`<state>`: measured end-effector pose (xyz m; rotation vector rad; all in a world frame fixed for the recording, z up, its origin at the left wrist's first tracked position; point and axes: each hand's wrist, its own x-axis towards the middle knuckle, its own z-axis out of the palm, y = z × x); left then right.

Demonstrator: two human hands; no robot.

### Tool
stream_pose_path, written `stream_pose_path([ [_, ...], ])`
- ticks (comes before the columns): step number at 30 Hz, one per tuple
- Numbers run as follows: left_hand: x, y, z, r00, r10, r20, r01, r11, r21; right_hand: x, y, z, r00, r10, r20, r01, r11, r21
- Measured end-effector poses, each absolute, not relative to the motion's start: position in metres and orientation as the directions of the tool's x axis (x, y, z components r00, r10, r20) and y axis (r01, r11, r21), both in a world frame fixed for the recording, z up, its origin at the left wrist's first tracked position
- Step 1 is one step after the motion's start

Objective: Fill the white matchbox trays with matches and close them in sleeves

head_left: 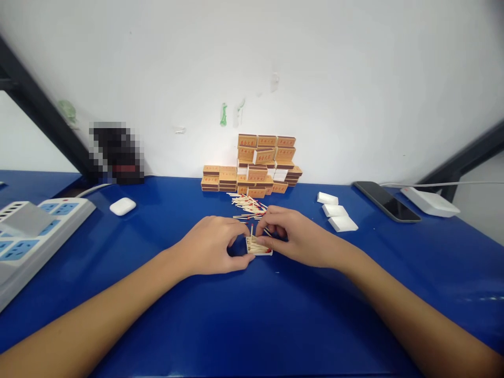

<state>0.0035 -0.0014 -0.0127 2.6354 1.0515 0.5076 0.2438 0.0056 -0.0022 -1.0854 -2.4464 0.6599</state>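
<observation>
A small white matchbox tray (263,252) with matches in it lies on the blue table (252,315) between my hands. My left hand (214,245) curls around the tray's left end, thumb and fingers pinching it. My right hand (293,233) is pinched over the tray's right side, and one red-tipped match (251,232) stands upright between the fingertips. Just beyond the hands lies a loose heap of matches (248,205).
Stacked brown matchboxes (258,165) stand against the white wall. Three white inner trays (335,212) lie to the right, then a phone (386,201) and a white box (430,202). On the left are a white earbud case (123,206) and a power strip (31,231).
</observation>
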Motion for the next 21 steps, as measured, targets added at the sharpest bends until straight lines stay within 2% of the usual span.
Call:
stream_pose_path([
  [16,0.0034,-0.0008,-0.0123,0.692,0.689,0.216,0.601,-0.715,0.357,0.2453,0.0041,0.0025,-0.685,0.720,0.116,0.530,0.601,-0.598],
  [21,0.0039,-0.0012,-0.0120,0.699,0.680,0.223,0.593,-0.725,0.350,0.2431,0.0074,-0.0040,-0.618,0.759,0.206,0.554,0.606,-0.570],
])
